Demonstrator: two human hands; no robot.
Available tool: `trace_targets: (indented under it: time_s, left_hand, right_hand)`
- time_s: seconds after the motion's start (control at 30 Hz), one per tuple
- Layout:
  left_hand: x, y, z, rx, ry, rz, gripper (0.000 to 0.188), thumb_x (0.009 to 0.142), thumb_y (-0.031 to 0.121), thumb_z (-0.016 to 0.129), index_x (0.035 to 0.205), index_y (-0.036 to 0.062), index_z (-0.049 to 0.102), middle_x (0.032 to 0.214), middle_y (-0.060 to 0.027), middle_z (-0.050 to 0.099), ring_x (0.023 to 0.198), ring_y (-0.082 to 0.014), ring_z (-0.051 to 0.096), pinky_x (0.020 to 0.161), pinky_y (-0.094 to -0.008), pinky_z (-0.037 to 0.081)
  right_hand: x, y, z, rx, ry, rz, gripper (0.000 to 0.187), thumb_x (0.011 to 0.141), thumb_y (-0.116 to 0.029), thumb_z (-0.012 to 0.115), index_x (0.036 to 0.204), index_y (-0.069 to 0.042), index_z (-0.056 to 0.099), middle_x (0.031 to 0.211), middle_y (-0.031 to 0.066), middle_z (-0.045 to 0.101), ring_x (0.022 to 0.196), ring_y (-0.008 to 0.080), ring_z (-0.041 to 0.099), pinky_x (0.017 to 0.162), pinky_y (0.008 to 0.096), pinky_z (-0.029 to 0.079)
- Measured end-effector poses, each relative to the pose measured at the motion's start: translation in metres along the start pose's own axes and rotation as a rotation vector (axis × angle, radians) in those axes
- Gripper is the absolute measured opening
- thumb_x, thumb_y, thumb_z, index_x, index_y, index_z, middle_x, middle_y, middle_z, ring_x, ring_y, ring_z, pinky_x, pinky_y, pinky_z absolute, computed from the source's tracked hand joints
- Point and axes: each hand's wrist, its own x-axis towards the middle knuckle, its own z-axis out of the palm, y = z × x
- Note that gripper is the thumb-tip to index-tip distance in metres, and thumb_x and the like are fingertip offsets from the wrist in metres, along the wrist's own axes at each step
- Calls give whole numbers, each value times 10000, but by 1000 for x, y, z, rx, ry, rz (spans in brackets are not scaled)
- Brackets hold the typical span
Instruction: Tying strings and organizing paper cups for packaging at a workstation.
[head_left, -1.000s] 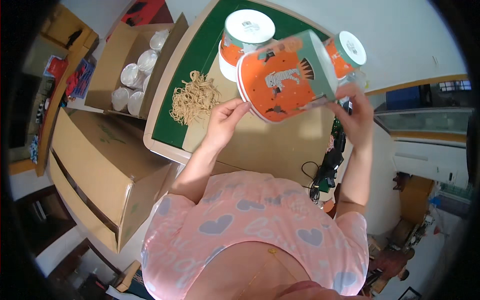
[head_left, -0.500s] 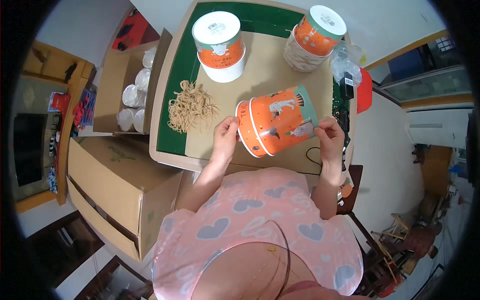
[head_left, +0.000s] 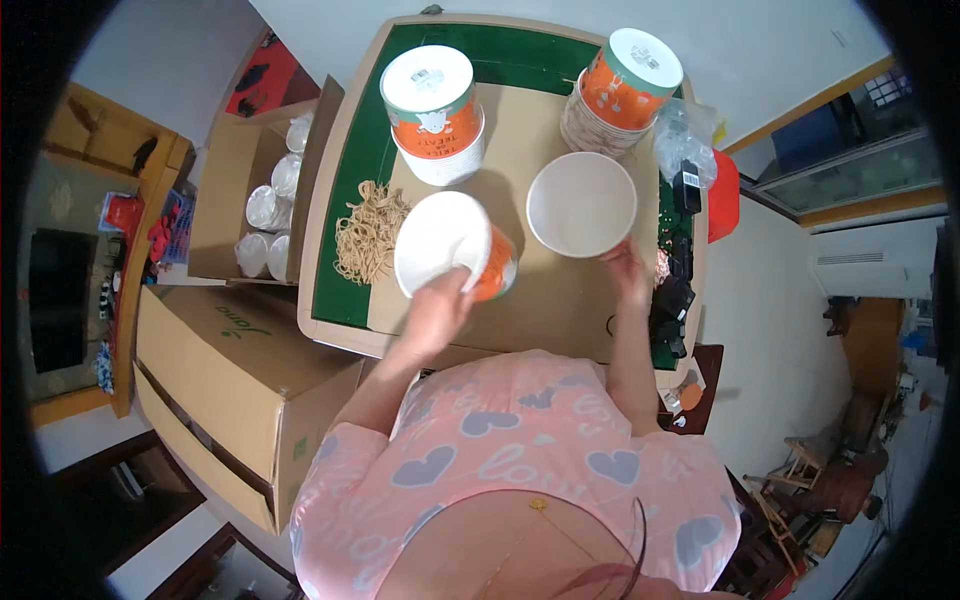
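Two orange paper buckets with white insides are apart, one in each hand. My left hand (head_left: 437, 312) pinches the near rim of the left bucket (head_left: 497, 265), thumb inside it; this bucket tilts with its mouth toward me and to the left. My right hand (head_left: 628, 272) grips the near right side of the other bucket (head_left: 582, 205), whose mouth faces up; some of the fingers are hidden under it. Behind the left bucket stands an upside-down bucket stack (head_left: 433, 120). Left of it lies a loose heap of tan twine (head_left: 368, 235).
A second upside-down stack (head_left: 622, 95) stands at the far right, by a clear plastic bag (head_left: 684, 140). Black devices (head_left: 678, 300) line the table's right edge. An open carton (head_left: 225, 190) of plastic-wrapped white goods and a larger carton (head_left: 235, 350) are on the left.
The two nested buckets I held sideways have come apart. My left hand has drawn one to the left; the right hand has turned the other mouth up.
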Motion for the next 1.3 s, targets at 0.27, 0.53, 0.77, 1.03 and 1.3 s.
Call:
trace_targets:
  time_s: [0.27,0.53,0.77,1.03,1.3]
  left_hand:
    - [-12,7,69,195,-79,386,152,700,94,642,732,76,494,691,-63,506,635,-235,553,519,-344,474]
    - [-9,2,51,-167,250,326,170,713,47,659,873,37,600,781,-96,579,702,-267,573,615,-346,476]
    - [-35,-86,48,-156,416,-325,44,794,51,620,816,15,608,787,-129,595,705,-270,587,635,-351,476]
    - [-15,-168,50,-125,550,-485,86,815,109,614,811,31,650,717,-132,616,636,-250,590,606,-331,469]
    - [-53,-192,52,-14,561,-811,130,769,188,661,785,59,661,723,-119,642,660,-251,631,633,-342,498]
  right_hand:
    - [63,47,10,11,732,219,347,890,-223,569,1173,-29,515,1146,68,555,1080,199,511,944,354,409]
    - [21,27,31,-503,771,91,223,899,-154,566,1102,-63,562,929,35,600,803,107,562,651,227,437]
    - [-61,31,84,-632,718,155,97,918,-152,546,968,-71,558,789,-6,538,661,75,477,582,208,389]
    - [-64,36,149,-654,529,225,79,914,-155,549,902,-80,525,702,-12,482,604,67,438,562,209,373]
    - [-65,27,167,-712,469,145,71,902,-111,551,863,-64,514,659,-27,454,563,47,406,507,191,335]
